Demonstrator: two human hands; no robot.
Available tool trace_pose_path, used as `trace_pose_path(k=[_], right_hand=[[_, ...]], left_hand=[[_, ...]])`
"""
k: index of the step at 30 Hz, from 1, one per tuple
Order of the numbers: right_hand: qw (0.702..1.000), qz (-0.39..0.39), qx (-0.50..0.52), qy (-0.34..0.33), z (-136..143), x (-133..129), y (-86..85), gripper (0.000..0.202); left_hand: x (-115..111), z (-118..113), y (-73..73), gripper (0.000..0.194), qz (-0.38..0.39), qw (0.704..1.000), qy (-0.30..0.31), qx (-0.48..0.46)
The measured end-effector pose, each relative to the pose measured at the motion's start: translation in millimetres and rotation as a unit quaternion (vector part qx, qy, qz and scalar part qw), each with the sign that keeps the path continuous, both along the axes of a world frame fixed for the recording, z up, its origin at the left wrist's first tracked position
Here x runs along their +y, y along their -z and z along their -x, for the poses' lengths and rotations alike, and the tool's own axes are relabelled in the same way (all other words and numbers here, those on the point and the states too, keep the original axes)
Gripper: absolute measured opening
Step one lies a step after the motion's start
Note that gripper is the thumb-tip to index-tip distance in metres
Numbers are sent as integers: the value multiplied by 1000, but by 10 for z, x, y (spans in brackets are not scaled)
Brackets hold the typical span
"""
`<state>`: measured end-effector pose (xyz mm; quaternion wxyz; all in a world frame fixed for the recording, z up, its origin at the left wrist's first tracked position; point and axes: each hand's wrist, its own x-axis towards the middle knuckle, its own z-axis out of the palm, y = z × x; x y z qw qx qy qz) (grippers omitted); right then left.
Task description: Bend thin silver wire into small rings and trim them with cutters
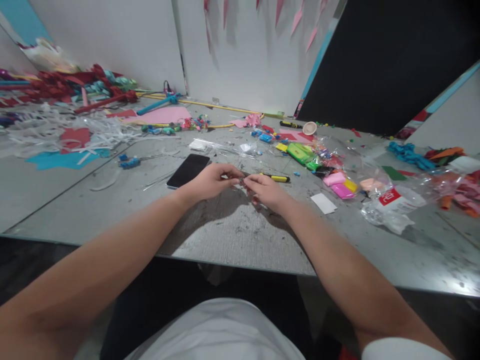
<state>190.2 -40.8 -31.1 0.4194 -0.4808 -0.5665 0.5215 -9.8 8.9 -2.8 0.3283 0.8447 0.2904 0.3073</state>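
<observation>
Grey and streaked, the counter (240,240) sits below two bare hands whose fingertips meet near its middle. The left hand (213,181) has its thumb and forefinger drawn together on one side of a small piece (242,181); the right hand (268,192) pinches at it from the other side, its remaining fingers curled under. The piece is raised off the counter, between the two sets of fingertips, and looks dark, perhaps greenish; its exact shape and material are too small to make out.

Judging by that close double pinch, the fine handwork is in progress and the piece is not yet put down; how much of it is formed cannot be told. Around it, some materials look partly worked: blue lumps (128,161) lie on the left, and small multicoloured pieces (195,122) cluster farther back. Others seem to be in their wrappers, such as the green packet (300,154) and the pink packet (343,190).

A black phone (189,170) lies flat just beside the left hand. Behind the right hand rests a yellow-and-black cutter (279,178), held by neither hand. A white card (323,204) lies to the right, short of a clear plastic bottle (390,202) with a red label.
</observation>
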Motion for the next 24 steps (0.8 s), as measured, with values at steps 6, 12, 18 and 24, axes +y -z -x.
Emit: trace_pose_path(k=[6,12,18,24], right_hand=[[994,21,97,-42,-50,-3,-35,28],[991,-27,98,-89,-104,12,-5,34],[989,-130,-34,-56,-70,-32,-57,23],[969,-202,-144,0,-45,-79,-93,7]], left_hand=[[-53,-14,-43,9,183,978,67,-80],[-62,-4,-48,14,246,960,98,-87],[-36,32,-20,15,293,947,91,-90],[-59,40,-64,12,278,954,89,-64]])
